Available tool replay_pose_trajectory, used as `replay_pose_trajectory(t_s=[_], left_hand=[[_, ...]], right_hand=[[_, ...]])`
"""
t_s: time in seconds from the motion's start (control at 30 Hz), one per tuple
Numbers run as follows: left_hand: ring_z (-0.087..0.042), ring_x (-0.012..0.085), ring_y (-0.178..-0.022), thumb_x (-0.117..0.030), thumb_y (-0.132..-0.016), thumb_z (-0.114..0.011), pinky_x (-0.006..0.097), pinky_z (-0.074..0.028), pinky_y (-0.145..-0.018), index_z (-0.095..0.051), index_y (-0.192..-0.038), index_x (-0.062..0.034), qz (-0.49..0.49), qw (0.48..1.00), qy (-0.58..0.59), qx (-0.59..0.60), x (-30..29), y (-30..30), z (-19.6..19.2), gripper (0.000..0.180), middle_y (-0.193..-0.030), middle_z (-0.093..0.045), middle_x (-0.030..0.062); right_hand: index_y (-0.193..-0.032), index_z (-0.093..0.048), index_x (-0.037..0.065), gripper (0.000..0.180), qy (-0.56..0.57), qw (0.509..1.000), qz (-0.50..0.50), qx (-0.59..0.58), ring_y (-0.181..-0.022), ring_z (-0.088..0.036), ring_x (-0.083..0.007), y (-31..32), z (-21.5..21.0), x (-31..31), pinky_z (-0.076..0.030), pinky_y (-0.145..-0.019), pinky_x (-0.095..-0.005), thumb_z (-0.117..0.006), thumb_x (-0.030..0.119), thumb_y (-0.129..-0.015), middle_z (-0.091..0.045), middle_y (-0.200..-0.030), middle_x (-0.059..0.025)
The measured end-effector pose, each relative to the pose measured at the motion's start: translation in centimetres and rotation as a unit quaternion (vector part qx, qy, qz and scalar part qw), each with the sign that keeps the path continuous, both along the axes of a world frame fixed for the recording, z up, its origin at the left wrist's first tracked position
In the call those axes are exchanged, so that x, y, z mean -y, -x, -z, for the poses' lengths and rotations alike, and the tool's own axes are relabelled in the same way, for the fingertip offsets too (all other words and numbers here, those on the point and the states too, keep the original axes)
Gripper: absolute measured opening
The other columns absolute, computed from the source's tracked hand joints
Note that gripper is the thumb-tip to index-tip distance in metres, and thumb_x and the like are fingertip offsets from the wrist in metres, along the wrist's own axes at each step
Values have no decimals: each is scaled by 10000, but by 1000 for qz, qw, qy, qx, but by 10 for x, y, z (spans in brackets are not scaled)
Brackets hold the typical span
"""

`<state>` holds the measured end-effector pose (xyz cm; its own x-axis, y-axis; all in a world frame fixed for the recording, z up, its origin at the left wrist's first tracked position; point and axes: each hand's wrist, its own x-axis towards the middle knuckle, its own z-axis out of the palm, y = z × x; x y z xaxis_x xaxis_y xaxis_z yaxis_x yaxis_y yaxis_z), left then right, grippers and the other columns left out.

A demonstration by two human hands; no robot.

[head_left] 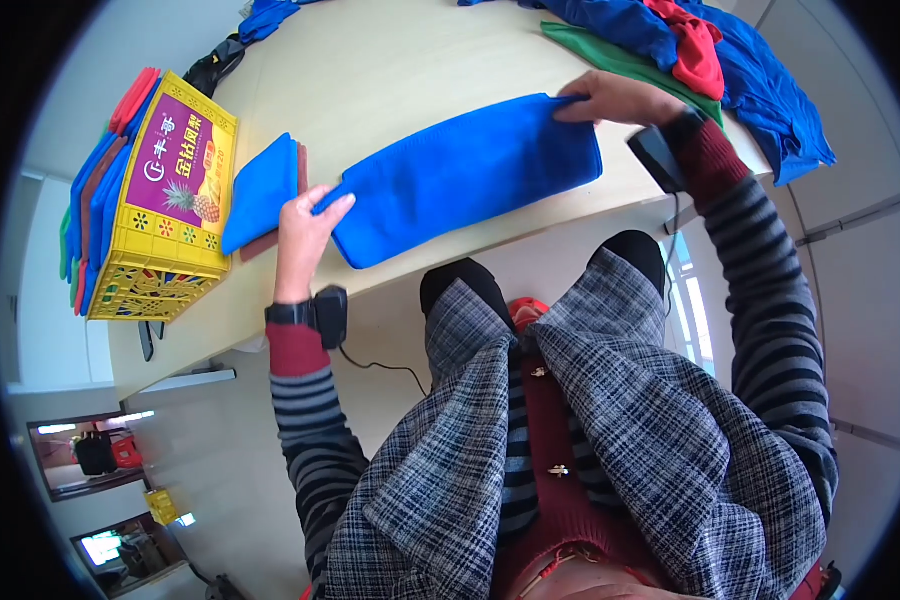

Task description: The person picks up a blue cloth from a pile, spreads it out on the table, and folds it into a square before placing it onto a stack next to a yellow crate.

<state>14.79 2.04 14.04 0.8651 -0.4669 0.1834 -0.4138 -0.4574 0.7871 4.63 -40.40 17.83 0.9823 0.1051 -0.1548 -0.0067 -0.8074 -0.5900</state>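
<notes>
A long blue cloth [460, 175], folded into a flat strip, lies across the table near its front edge. My left hand [307, 235] is at its left end, thumb and fingers closed on the corner. At the far right corner, my right hand [615, 103] pinches the cloth's edge between thumb and fingers. Just left of my left hand rests a smaller folded blue cloth [263, 192], with a folded brown cloth [303, 170] showing from beneath it.
A yellow plastic crate [165, 285] stands on the left, with several folded cloths [98, 195] over its outer side. Loose blue cloths [760, 85], a red cloth [697, 55] and a green cloth [620, 65] lie at the back right. The table's front edge [390, 278] is close to my knees.
</notes>
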Motion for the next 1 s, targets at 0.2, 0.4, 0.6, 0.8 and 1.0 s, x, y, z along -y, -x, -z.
replay_pose_trajectory(t_s=[0.2, 0.4, 0.6, 0.8, 1.0], left_hand=[[-497, 23, -677, -157, -884, -771, 235, -430, -585, -696, -897, 48, -29, 997, 50, -56, 17, -77, 71, 219, -757, -628, -37], [-465, 27, -635, -154, -896, -752, 245, -399, -543, -678, -846, 29, -52, 994, 56, -83, 12, -96, 102, 203, -708, -588, -51], [-456, 34, -623, -161, -909, -735, 260, -385, -535, -661, -824, 24, -57, 992, 80, -84, 9, -99, 113, 216, -700, -580, -48], [-482, 50, -644, -162, -916, -727, 269, -406, -554, -666, -922, 32, -77, 992, 81, -62, 5, -98, 111, 203, -736, -606, -23], [-576, 89, -857, -135, -941, -712, 244, -466, -748, -540, -1345, 64, -121, 984, 71, -110, 12, -32, 86, 482, -993, -654, 30]], right_hand=[[-1275, -654, 3, 501, -87, 989, 108, -47, -858, -675, -193, -72, 77, 22, -586, -748, -324, -689, 379, -946, -723, -1066, -100], [-1245, -651, -24, 487, -183, 961, 207, -9, -763, -666, -188, -70, 102, 24, -575, -643, -314, -695, 343, -928, -711, -966, -116], [-1211, -667, -21, 433, -186, 957, 220, -28, -743, -624, -155, -50, 104, 23, -559, -660, -298, -673, 325, -951, -687, -919, -92], [-1257, -637, -26, 475, -189, 949, 248, -40, -782, -672, -192, -44, 107, 14, -563, -659, -307, -670, 327, -942, -703, -1013, -130], [-1348, -583, 10, 500, -246, 931, 268, -41, -740, -641, -152, 9, 93, 19, -528, -650, -278, -656, 321, -963, -693, -993, -91]])
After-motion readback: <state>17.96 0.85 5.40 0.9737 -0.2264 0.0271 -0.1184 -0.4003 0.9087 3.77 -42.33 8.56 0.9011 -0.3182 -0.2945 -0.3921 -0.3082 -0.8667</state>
